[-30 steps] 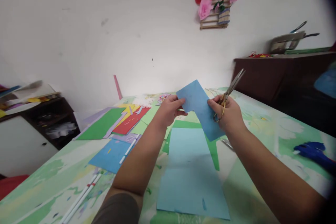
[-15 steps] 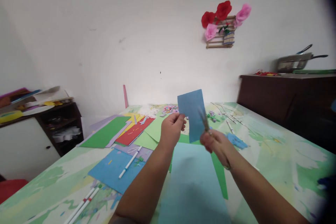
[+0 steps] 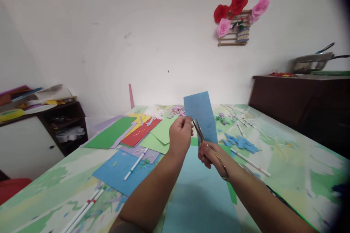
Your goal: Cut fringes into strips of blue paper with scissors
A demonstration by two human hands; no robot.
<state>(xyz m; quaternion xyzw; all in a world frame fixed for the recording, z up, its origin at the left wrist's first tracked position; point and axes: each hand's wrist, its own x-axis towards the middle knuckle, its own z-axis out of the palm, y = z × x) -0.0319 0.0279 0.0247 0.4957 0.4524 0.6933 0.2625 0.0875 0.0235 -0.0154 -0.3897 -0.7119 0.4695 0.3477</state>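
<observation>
My left hand (image 3: 180, 133) pinches the left edge of a blue sheet of paper (image 3: 201, 109), which stands raised above the table. In my right hand (image 3: 214, 157) is a pair of scissors (image 3: 198, 131) with gold-coloured handles. Their blades are spread and point up at the paper's lower left edge, close to my left fingertips. Whether the blades touch the paper I cannot tell. Beneath both hands lies a light blue sheet (image 3: 201, 193), partly over a green sheet (image 3: 232, 193).
Left on the table (image 3: 49, 185) are a green sheet (image 3: 111, 133), a red sheet (image 3: 140, 133), a blue sheet (image 3: 115, 171) and white markers (image 3: 136, 164). Blue paper scraps (image 3: 246, 143) and another marker (image 3: 250, 162) lie right. A dark cabinet (image 3: 290, 98) stands behind right.
The right hand has let go of the blue paper's right side and brought the scissors leftward, turning the blades towards the paper. The left hand keeps hold of the paper, now more upright.
</observation>
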